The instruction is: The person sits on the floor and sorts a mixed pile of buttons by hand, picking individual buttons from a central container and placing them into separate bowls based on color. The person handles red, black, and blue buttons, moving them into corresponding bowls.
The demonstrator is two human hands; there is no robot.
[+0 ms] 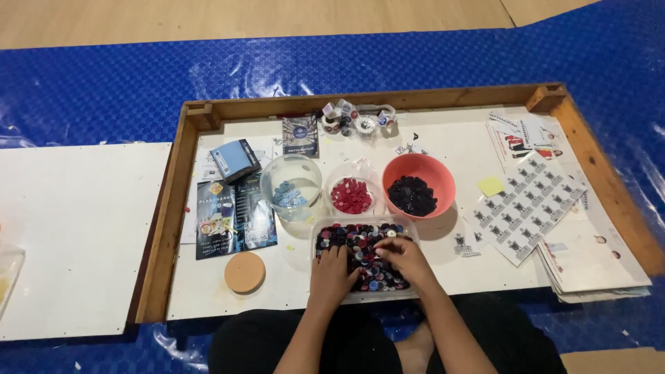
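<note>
Fingertips of both hands buried among the pieces; grip not discernible for either. Left hand [331,275] and right hand [407,257] rest inside the clear rectangular tub [409,223] at the tray's near edge, centre. Tub holds mixed small round buttons [357,239]: dark, red, blue, white. Behind it, in a row: clear bowl [291,173] with blue buttons, small clear bowl [350,179] with red, orange bowl [419,168] with dark ones. Wooden tray rim [166,228] frames all

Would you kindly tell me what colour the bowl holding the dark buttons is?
The bowl is salmon pink, seen in the head view.
</note>
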